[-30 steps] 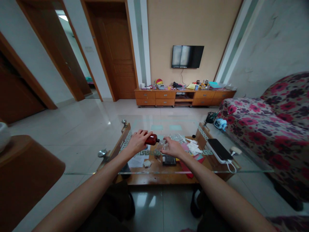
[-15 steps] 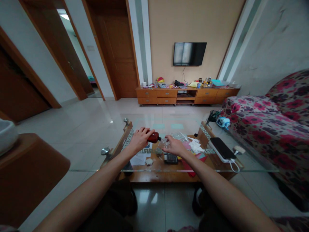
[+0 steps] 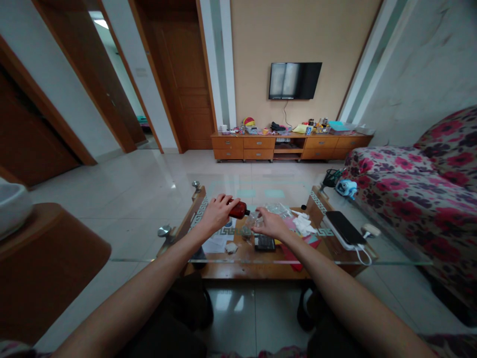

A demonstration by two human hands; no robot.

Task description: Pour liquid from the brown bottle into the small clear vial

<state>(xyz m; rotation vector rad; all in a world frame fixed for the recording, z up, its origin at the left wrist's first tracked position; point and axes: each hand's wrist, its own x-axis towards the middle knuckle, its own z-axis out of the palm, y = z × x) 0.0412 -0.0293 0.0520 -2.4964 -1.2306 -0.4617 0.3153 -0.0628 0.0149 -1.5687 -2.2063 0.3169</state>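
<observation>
My left hand is wrapped round a reddish-brown bottle. The bottle lies nearly on its side, its dark neck pointing right and slightly down. Close to that neck, my right hand curls its thumb and fingers around a small clear cup. Reflections and the see-through material blur the cup's outline, and I cannot tell whether anything flows into it. Both hands are above the glass table. A small black cap rests to the right, beyond my right hand.
Crumpled white tissue and clear plastic packaging are right of my hands. Below the glass lie a black box-like object and papers. A phone on a white block with a cable occupies the table's right side.
The view has shifted slightly. The bottle and both hands keep almost the same pose, with the bottle's neck still beside the clear cup.
</observation>
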